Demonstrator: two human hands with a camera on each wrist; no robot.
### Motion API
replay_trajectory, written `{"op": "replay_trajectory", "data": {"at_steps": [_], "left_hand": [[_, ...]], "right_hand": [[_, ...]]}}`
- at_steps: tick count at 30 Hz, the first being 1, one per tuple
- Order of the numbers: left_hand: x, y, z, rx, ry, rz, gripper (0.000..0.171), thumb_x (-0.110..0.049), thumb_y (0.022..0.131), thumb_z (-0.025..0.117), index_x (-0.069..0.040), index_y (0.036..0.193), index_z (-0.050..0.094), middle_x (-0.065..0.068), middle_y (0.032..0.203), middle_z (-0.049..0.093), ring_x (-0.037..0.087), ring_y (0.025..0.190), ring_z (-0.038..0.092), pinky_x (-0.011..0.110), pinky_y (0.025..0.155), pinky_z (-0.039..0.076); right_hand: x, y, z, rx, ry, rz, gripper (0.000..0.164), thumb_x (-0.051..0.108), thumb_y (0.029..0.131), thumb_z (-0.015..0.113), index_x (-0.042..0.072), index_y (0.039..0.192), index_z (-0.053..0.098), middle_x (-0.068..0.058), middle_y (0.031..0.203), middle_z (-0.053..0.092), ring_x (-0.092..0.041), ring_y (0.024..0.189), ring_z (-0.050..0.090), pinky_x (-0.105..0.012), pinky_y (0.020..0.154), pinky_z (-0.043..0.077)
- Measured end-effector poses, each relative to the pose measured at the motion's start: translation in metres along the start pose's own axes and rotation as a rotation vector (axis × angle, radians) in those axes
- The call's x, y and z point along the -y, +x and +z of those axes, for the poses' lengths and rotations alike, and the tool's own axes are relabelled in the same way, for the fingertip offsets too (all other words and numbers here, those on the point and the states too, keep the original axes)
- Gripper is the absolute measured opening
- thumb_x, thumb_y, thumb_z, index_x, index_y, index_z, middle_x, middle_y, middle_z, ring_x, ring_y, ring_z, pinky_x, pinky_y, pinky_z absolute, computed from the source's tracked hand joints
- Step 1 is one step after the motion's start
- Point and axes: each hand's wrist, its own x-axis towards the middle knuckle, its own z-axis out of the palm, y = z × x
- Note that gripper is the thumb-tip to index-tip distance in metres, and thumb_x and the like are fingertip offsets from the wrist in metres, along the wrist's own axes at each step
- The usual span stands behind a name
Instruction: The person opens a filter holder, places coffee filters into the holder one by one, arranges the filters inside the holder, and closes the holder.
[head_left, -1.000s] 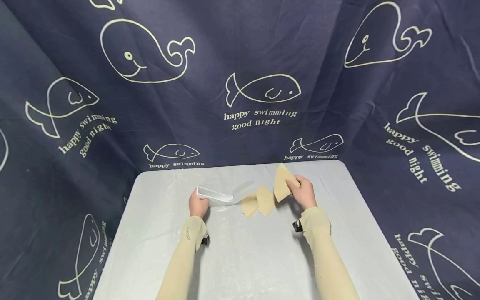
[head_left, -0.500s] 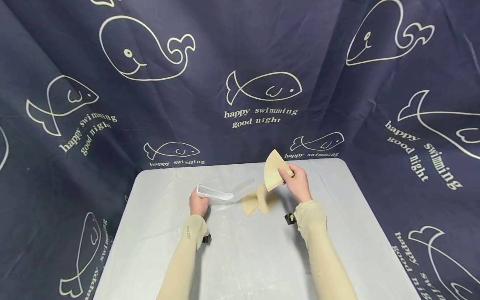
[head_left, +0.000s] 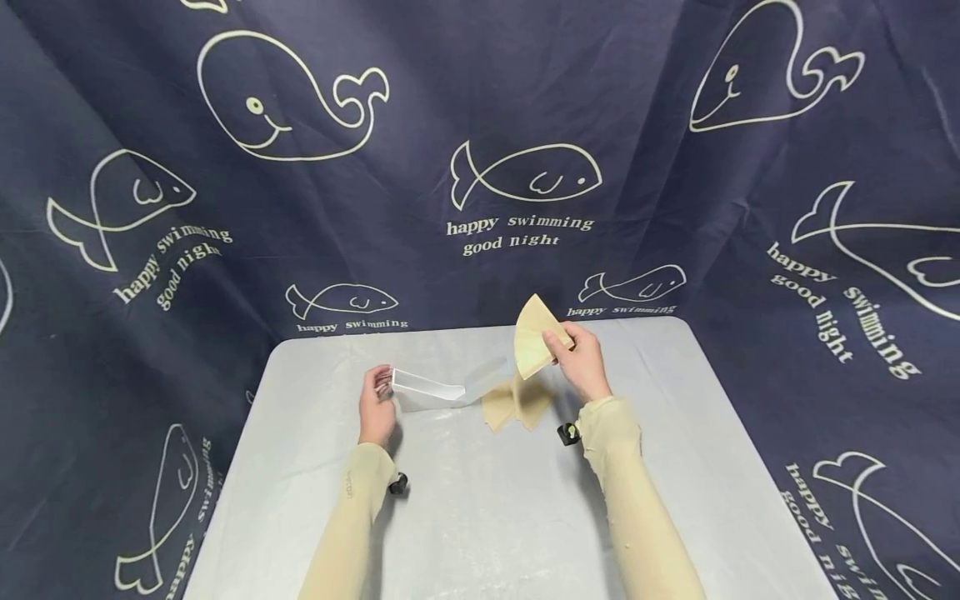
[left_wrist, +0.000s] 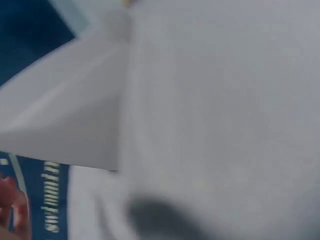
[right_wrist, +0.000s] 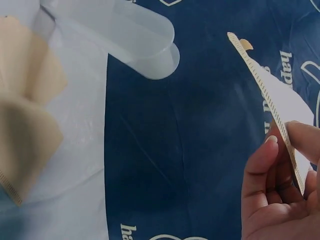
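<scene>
My right hand pinches a tan coffee filter between thumb and fingers, raised above the far side of the table. Its crimped edge shows in the right wrist view, and whether several filters are stacked there I cannot tell. Two more coffee filters lie below it on the table, fanned apart. Left of them stands a white open-ended box with a translucent flap reaching right. At the box's left end is my left hand, fingers loosely bent; in the left wrist view they look apart from the box.
A pale cloth covers the table. Behind its far edge and along both sides hangs a dark blue curtain with whale and fish prints. Small black wrist cameras sit beneath both sleeves.
My right hand has lifted the coffee filter and carried it left over the other filters. My left hand has let go of the box and shifted slightly left; the box stays in place.
</scene>
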Motion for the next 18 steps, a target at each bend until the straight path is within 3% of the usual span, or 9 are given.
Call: {"op": "replay_trajectory", "data": {"at_steps": [4,6,8,11,13,15,18], "left_hand": [[-0.029,-0.004,-0.01,-0.175,-0.051,0.182,0.062,0.03,0.075,0.042,0.009,0.132,0.052,0.029,0.127,0.058,0.041,0.119,0.054,0.05,0.11,0.039],[-0.054,-0.008,-0.011,-0.207,-0.043,0.283,0.053,0.027,0.079,0.051,0.013,0.13,0.052,0.032,0.124,0.058,0.043,0.115,0.053,0.047,0.107,0.038],[-0.082,-0.012,-0.008,-0.192,-0.023,0.36,0.044,0.024,0.084,0.055,0.016,0.128,0.052,0.034,0.121,0.058,0.043,0.111,0.052,0.042,0.104,0.038],[-0.116,-0.018,0.001,-0.069,-0.013,0.392,0.036,0.015,0.094,0.056,0.016,0.129,0.051,0.034,0.117,0.059,0.032,0.105,0.056,0.029,0.099,0.041],[-0.129,-0.02,0.01,0.046,-0.021,0.356,0.034,0.008,0.1,0.055,0.014,0.132,0.051,0.034,0.118,0.06,0.025,0.103,0.058,0.024,0.096,0.043],[-0.129,-0.02,0.02,0.148,-0.007,0.302,0.035,0.001,0.104,0.055,0.011,0.136,0.05,0.033,0.121,0.062,0.022,0.103,0.059,0.022,0.093,0.045],[-0.121,-0.018,0.036,0.27,0.017,0.22,0.035,-0.004,0.106,0.054,0.007,0.138,0.051,0.032,0.122,0.064,0.03,0.104,0.063,0.021,0.091,0.048]], "right_hand": [[0.003,0.0,0.006,0.017,-0.002,-0.02,0.022,0.013,0.099,0.07,-0.009,0.1,0.069,-0.014,0.075,0.062,-0.024,0.057,0.058,-0.019,0.051,0.047],[0.005,0.0,0.01,0.018,0.0,-0.023,0.023,0.016,0.099,0.071,-0.007,0.099,0.069,-0.014,0.076,0.062,-0.021,0.057,0.058,-0.019,0.052,0.047],[0.006,-0.001,0.015,0.021,0.002,-0.025,0.022,0.018,0.099,0.071,-0.005,0.099,0.07,-0.013,0.076,0.062,-0.018,0.058,0.057,-0.018,0.053,0.048],[0.007,-0.002,0.024,0.028,0.017,-0.032,0.021,0.017,0.098,0.072,-0.003,0.101,0.071,-0.01,0.077,0.063,-0.016,0.058,0.057,-0.019,0.053,0.048],[0.007,-0.004,0.031,0.046,0.022,-0.032,0.02,0.016,0.098,0.072,-0.003,0.101,0.071,-0.009,0.078,0.063,-0.016,0.058,0.057,-0.02,0.053,0.048],[0.007,-0.006,0.038,0.071,0.025,-0.025,0.019,0.016,0.098,0.072,-0.003,0.101,0.071,-0.007,0.079,0.063,-0.015,0.058,0.057,-0.021,0.052,0.048],[0.007,-0.011,0.048,0.102,0.024,-0.013,0.018,0.016,0.098,0.072,-0.002,0.098,0.071,-0.006,0.077,0.062,-0.013,0.057,0.056,-0.021,0.052,0.047]]}}
